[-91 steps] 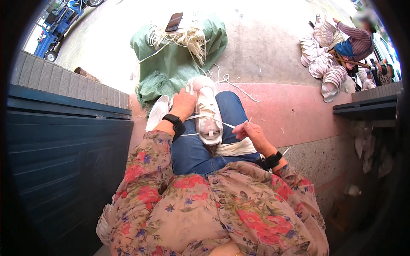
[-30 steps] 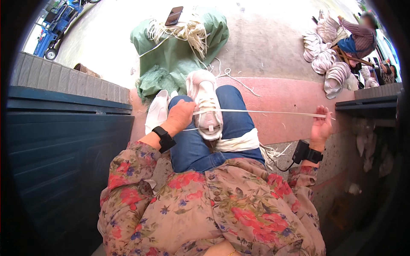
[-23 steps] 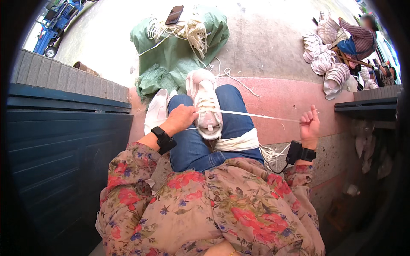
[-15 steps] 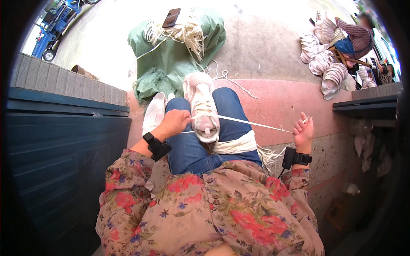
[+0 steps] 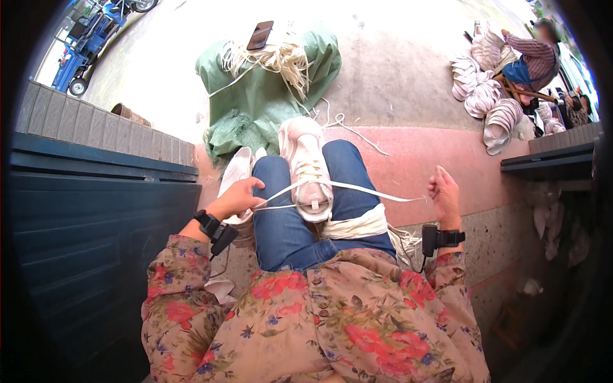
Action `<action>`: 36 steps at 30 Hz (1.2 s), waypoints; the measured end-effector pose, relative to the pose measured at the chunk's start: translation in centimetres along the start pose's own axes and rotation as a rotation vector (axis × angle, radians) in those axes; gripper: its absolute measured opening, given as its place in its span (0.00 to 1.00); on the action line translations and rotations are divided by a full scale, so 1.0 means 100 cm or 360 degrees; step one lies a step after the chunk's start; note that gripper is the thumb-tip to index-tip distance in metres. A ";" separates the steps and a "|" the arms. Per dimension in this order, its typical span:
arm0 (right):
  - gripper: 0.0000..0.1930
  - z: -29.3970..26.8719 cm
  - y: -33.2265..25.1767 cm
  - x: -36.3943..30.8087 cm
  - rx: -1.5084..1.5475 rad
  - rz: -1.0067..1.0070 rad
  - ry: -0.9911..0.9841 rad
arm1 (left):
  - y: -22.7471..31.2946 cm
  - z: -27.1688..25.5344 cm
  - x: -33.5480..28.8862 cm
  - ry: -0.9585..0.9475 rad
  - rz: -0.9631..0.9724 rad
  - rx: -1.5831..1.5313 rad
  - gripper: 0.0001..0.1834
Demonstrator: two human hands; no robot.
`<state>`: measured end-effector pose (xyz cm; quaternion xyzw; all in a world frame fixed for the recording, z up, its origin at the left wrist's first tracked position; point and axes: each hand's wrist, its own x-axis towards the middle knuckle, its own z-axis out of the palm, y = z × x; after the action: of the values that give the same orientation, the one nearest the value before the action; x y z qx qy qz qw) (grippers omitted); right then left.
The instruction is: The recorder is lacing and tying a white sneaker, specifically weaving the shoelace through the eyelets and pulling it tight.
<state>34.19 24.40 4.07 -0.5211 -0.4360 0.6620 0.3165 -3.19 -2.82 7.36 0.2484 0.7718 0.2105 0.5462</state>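
Note:
A white and pale pink sneaker [image 5: 300, 137] rests between my thighs with its toe pointing away, laced in cream. My left hand [image 5: 239, 196] is beside its left side, fingers pinched on a shoelace [image 5: 276, 193] that runs from the shoe. Another white lace length stretches right from the shoe and sags near its end. By that end my right hand [image 5: 445, 199] is raised, its fingers curled. Whether they still touch the lace tip I cannot tell. A bundle of cream laces [image 5: 357, 223] lies across my right thigh.
A green-covered stand [image 5: 268, 83] ahead bears loose laces [image 5: 290, 67] and a phone [image 5: 260, 35]. Another white shoe [image 5: 237, 171] is left of my knee. Dark blue panels [image 5: 96, 255] flank me on the left. A person [image 5: 533, 57] sits far right beside stacked white shoe pieces [image 5: 501, 124].
My left hand has moved left and down, away from the shoe. The right-hand lace has gone from taut to slack, its end now left of my right hand.

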 end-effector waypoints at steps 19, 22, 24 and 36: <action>0.08 0.172 0.063 -0.020 -0.1870 -0.1436 -0.1083 | -0.002 -0.134 -0.028 0.0872 0.0726 -0.1786 0.15; 0.07 0.175 0.066 -0.023 -0.1953 -0.1488 -0.1010 | -0.014 -0.086 -0.005 0.0699 0.0545 -0.1516 0.13; 0.07 0.178 0.066 -0.024 -0.1977 -0.1439 -0.1017 | -0.017 -0.052 0.004 0.0521 0.0556 -0.1117 0.11; 0.04 0.203 0.062 -0.035 -0.2639 -0.1658 -0.1144 | -0.015 0.073 0.038 0.0632 0.0801 0.0205 0.11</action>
<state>15.73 13.74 1.46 -0.0945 -0.9932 0.0524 -0.0427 2.47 -1.32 1.34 0.4196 0.7894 0.3339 0.2989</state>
